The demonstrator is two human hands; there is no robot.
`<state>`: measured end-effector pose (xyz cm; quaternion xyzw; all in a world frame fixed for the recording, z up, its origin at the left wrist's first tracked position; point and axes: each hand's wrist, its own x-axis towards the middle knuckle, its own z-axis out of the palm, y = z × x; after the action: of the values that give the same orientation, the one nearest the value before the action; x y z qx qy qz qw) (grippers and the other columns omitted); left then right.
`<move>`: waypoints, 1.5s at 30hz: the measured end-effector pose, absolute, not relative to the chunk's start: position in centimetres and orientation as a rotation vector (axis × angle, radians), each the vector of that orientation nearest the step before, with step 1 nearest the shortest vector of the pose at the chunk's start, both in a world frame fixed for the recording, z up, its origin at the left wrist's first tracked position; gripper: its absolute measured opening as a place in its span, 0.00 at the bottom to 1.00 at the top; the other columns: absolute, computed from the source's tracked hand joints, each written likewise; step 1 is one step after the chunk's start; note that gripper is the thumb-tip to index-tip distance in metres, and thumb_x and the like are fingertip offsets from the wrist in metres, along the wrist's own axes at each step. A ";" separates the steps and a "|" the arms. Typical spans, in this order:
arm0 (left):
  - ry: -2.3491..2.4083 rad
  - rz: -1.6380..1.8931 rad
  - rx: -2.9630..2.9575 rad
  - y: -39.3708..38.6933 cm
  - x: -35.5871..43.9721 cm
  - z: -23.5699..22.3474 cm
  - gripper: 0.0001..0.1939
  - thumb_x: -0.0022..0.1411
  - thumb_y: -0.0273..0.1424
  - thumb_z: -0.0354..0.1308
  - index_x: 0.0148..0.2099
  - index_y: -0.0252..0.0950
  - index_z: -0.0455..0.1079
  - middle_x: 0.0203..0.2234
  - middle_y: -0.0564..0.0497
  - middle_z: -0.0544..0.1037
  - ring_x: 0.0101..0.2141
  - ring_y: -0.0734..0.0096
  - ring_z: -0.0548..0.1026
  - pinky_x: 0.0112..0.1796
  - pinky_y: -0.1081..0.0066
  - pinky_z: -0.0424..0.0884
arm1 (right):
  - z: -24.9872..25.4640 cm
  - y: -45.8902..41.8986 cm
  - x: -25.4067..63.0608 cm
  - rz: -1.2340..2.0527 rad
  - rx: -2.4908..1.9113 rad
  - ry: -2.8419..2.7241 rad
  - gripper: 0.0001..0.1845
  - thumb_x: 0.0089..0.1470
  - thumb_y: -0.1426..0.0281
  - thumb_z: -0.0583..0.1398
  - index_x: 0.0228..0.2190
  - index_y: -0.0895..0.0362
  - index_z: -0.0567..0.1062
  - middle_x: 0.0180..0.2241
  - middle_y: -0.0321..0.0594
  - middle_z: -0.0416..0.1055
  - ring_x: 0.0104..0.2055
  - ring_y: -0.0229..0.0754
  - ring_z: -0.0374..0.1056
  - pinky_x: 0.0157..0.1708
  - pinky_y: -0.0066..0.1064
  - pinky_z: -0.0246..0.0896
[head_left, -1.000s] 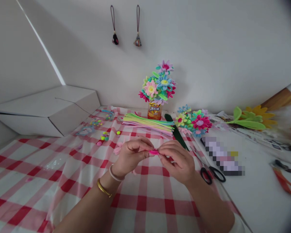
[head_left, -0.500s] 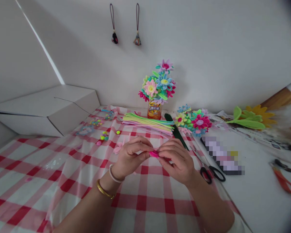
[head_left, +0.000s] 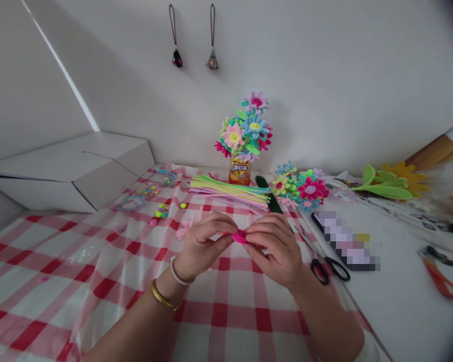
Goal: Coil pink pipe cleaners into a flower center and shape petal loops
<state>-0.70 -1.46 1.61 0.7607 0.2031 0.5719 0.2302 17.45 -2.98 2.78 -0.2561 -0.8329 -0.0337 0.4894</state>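
Note:
Between my two hands is a small, bright pink pipe cleaner (head_left: 240,237), bent into a compact rounded shape. My left hand (head_left: 207,241) pinches its left side between thumb and fingers. On the other side, my right hand (head_left: 274,246) grips it with the fingertips, which cover part of it. Both hands are raised slightly over the checked cloth. A pale pink petal shape (head_left: 182,230) lies just beyond my left hand. Farther back is a bundle of pastel pipe cleaners (head_left: 230,192), with dark green stems (head_left: 274,198) at its right end.
Scissors (head_left: 330,269) lie right of my right forearm, near a blurred-out phone-like object (head_left: 343,241). Fuzzy flowers stand in a drink-bottle vase (head_left: 239,171); another flower bunch (head_left: 304,187) lies beside it. Pompoms (head_left: 161,211), a white box (head_left: 71,171) and orange-handled pliers (head_left: 443,276) are around.
The pink pipe cleaner is turned slightly between my fingertips, showing more of its rounded face. Both hands stay in nearly the same place.

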 end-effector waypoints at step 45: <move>0.854 0.961 1.764 -1.5 -0.3 1.4 0.06 0.55 0.25 0.51 0.33 0.33 0.69 0.23 0.53 0.71 0.25 0.77 0.66 0.25 0.76 0.63 | 2.1 -1.9 18.1 1.159 -1.067 -1.756 0.07 0.46 0.67 0.61 0.27 0.58 0.72 0.26 0.36 0.71 0.28 0.36 0.66 0.29 0.28 0.61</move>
<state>-0.31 -1.45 1.45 0.7171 0.3473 0.3907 0.4610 18.06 -1.91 2.09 -0.4182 -0.6881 0.4541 0.3812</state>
